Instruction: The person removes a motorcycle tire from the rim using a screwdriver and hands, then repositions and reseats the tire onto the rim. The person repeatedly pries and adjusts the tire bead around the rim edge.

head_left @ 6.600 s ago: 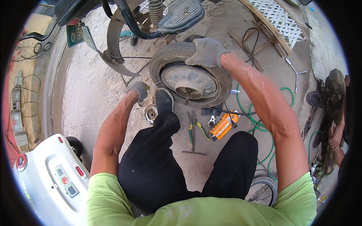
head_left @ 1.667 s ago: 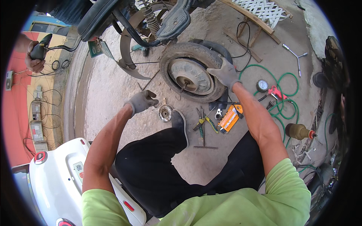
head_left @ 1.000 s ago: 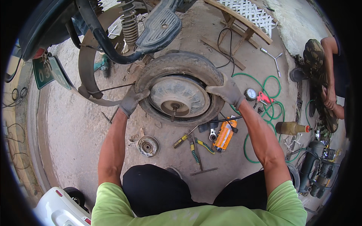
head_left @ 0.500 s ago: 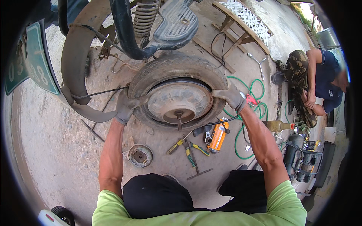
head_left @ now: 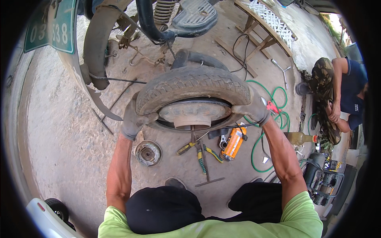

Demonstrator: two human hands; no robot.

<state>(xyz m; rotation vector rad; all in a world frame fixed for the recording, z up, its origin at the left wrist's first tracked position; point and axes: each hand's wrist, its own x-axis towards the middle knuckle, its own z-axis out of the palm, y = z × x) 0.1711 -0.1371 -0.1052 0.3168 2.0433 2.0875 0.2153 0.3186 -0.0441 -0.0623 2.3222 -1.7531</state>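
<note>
Gloved in grey fabric, a person's left hand (head_left: 133,119) and right hand (head_left: 256,110) clamp a wheel (head_left: 193,104) from either side, thumbs on the near sidewall, the other fingers wrapped behind and mostly hidden. The wheel tilts below a scooter (head_left: 194,20) with a coil spring and ribbed footrest; whether it touches the rough concrete ground (head_left: 79,150) cannot be told. Its rubber tyre (head_left: 193,85) is dusty and block-treaded, its round metal hub (head_left: 186,113) dull and grimy, with a stubby axle (head_left: 193,134) toward the wearer.

Nearer the person lie a ringed metal part (head_left: 148,153), a yellow-handled screwdriver (head_left: 185,148), green-and-yellow-handled pliers (head_left: 201,162) and a steel T-shaped tool (head_left: 210,182). An orange box (head_left: 233,143), its contents hidden, sits just beside a ratchet wrench (head_left: 223,141); farther right is an olive-toned bottle (head_left: 300,138) with a red cap, its contents unclear, near a looped green hose (head_left: 252,154).

Compared with half a second ago, the wheel is tipped further, showing more tread and a more edge-on hub, and a curved black tube (head_left: 206,59) has come into view behind it. The left hand, off the wheel 1.7 seconds ago, now grips it.
</note>
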